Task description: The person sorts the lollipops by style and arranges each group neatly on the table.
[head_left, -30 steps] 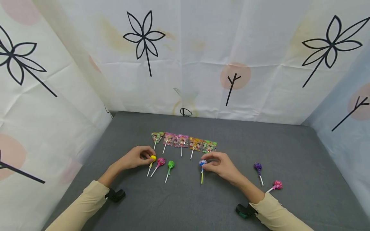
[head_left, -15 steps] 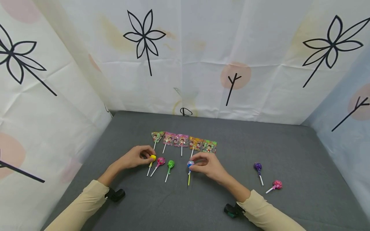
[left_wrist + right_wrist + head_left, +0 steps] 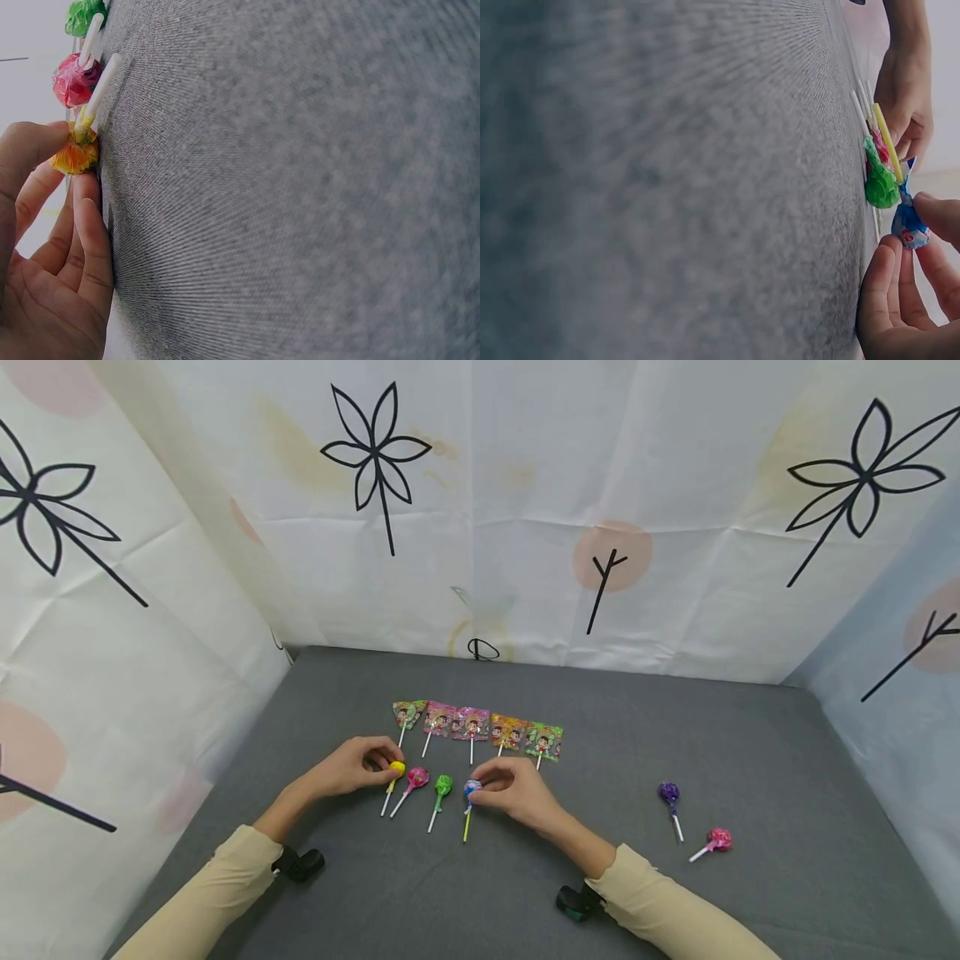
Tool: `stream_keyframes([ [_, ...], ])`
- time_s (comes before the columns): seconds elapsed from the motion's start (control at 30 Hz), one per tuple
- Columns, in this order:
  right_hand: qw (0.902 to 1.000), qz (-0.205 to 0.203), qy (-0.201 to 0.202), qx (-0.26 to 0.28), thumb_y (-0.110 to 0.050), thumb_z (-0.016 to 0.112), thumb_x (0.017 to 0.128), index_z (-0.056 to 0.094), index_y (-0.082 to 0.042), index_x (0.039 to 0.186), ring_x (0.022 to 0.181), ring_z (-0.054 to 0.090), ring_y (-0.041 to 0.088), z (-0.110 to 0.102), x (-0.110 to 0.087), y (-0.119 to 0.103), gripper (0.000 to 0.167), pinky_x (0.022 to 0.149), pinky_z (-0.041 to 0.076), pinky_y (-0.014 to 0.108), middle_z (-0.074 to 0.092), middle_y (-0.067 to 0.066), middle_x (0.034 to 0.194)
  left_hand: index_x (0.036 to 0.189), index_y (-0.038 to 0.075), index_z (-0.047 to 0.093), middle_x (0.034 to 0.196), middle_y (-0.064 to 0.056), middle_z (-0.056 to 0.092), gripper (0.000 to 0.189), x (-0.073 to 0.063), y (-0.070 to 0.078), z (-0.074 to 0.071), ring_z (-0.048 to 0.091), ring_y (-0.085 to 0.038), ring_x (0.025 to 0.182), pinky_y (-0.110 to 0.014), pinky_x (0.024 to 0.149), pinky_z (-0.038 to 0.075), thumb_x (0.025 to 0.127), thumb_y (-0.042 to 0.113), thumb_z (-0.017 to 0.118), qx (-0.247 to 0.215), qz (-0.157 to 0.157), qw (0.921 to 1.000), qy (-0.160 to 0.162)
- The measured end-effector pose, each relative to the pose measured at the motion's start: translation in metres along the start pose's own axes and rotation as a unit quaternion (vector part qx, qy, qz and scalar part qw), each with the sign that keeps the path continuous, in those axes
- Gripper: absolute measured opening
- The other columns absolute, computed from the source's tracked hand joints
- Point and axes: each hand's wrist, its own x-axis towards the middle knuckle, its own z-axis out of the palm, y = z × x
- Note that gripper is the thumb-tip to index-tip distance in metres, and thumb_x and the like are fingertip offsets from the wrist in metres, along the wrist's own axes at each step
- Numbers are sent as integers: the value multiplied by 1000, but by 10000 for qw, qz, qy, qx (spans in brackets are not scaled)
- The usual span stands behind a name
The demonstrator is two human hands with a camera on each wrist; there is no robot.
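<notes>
My left hand (image 3: 357, 768) pinches the wrapped head of a yellow lollipop (image 3: 76, 154) between thumb and fingers, its white stick pointing toward me. Just right of it lie a pink lollipop (image 3: 417, 777) and a green lollipop (image 3: 443, 785). My right hand (image 3: 517, 789) holds a blue lollipop (image 3: 909, 225) with a yellow stick by its head, thumb on one side and fingertips on the other. In the head view this blue lollipop is just right of the green one, its stick also toward me.
Behind the hands runs a row of flat-wrapped lollipops (image 3: 471, 724) in green, pink and orange packets. Off to the right lie a purple lollipop (image 3: 669, 792) and another pink lollipop (image 3: 720, 839). Patterned white cloth (image 3: 525, 593) walls the grey table (image 3: 375, 902) at back and sides.
My right hand has carried the blue lollipop leftward, close to the green one. The left hand has stayed on the yellow lollipop.
</notes>
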Motion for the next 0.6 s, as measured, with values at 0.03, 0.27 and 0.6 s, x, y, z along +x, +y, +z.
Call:
stream_keyframes([
  [0.03, 10000, -11, 10, -22, 5, 78, 86, 71, 11, 105, 82, 72, 27, 1, 1, 0, 21, 68, 53, 26, 71, 21, 96, 110, 14, 71, 98, 4, 67, 16, 0, 0, 0, 63, -15, 86, -29, 72, 51, 95, 17, 76, 4, -11, 10000, -1],
  [0.27, 9992, 51, 77, -401, 5, 80, 85, 72, 10, 103, 81, 71, 32, 5, 5, -2, 21, 65, 51, 24, 72, 19, 93, 109, 11, 71, 98, 2, 67, 16, 0, 2, -1, 63, -17, 86, -29, 72, 51, 95, 16, 75, -54, 6, 10000, -9],
  [0.6, 9957, 71, 197, -906, 5, 81, 83, 74, 7, 100, 76, 69, 34, 8, 8, -1, 18, 60, 50, 25, 71, 18, 91, 109, 13, 71, 98, 3, 67, 14, 0, 3, 0, 64, -16, 84, -29, 73, 52, 96, 16, 74, -50, -29, 10000, -32],
])
